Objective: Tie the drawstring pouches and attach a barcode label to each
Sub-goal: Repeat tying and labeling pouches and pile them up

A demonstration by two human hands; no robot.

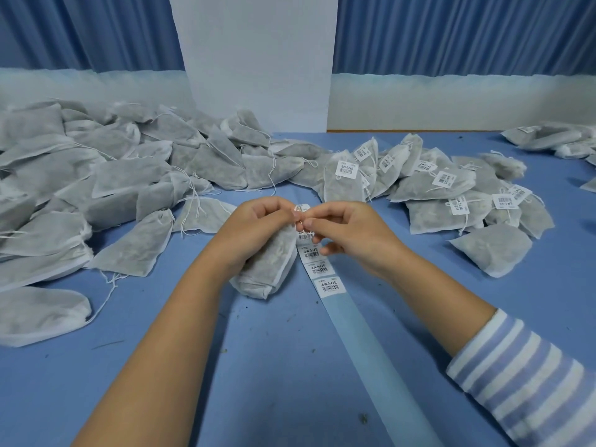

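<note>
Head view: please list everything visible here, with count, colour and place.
table: one, blue, underneath everything
unlabelled pouches: many, grey-white, heaped on the left
labelled pouches: many, grey-white with white barcode tags, piled on the right
held pouch: one, grey-white, centre
label strip: one, pale blue backing with white labels, from centre to the near edge
peeled label: one, white, at the strip's far end
curtains: blue, behind
left hand: grips the held pouch
right hand: pinches the peeled label; striped sleeve

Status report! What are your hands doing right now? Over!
Left hand grips pouch near its top. Right hand pinches barcode label beside it. Label strip lies alongside, nothing blocking.
</note>
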